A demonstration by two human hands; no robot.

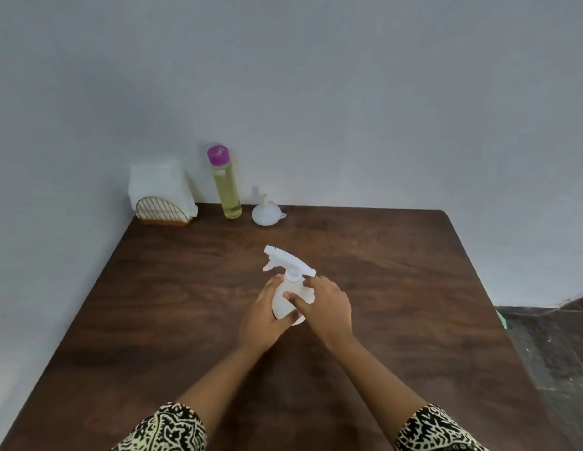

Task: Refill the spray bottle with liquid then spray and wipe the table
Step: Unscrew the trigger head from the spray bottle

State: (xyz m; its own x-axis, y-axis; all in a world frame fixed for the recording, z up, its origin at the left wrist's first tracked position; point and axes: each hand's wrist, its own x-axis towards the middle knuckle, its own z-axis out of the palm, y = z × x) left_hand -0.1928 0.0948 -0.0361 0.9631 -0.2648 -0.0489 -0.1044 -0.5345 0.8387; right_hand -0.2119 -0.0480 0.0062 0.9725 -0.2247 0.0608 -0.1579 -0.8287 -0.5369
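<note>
Both hands grip the spray bottle, apparently readying it for opening.

The fingers (288,296) of the left hand (262,315) and right hand (326,309) wrap the white spray bottle (291,288), standing mid-counter (397,271), likely to steady it before unscrewing its head; the refill bottle (227,187), funnel (266,212) and napkin holder (161,196) wait along the far edge.

The table (381,288) was dark wood-grain with a soft sheen. The spray bottle (291,288) and funnel (266,213) looked like matt white plastic. A clear glossy refill bottle (227,190) had a purple plastic cap. Paper napkins (160,187) sat in a gold wire holder (161,211). Sleeves (163,431) were printed cloth.
</note>
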